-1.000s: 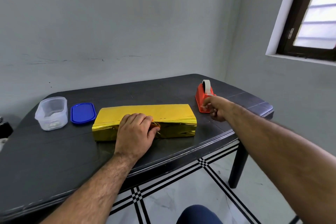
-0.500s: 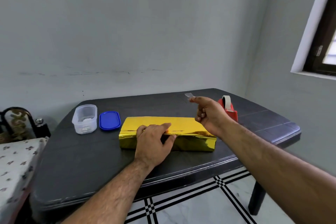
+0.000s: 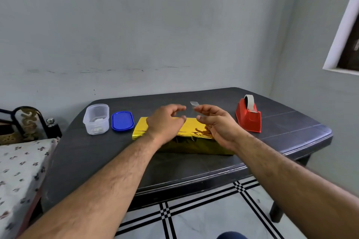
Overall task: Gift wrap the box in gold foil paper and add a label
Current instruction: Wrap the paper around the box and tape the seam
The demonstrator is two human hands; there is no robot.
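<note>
Right hand (image 3: 217, 124) pinches tape strip (image 3: 194, 104); left hand (image 3: 165, 122) empty, loosely curled

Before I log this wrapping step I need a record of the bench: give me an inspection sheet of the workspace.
Surface: dark table, bare at the near edge.
Job's things: gold-wrapped box lies flat mid-table, front foil creased; red tape dispenser stands right of it; short clear tape piece raised above the box.
Clutter: lidless clear tub and its blue lid, side by side left of the box.
Hands: right hand holds the tape at its fingertips; left hand hovers over the box, fingers loosely curled, holding nothing.
Cables: nothing seen.
Surroundings: grey walls, window frame at right, patterned cushion at left, tiled floor below.
</note>
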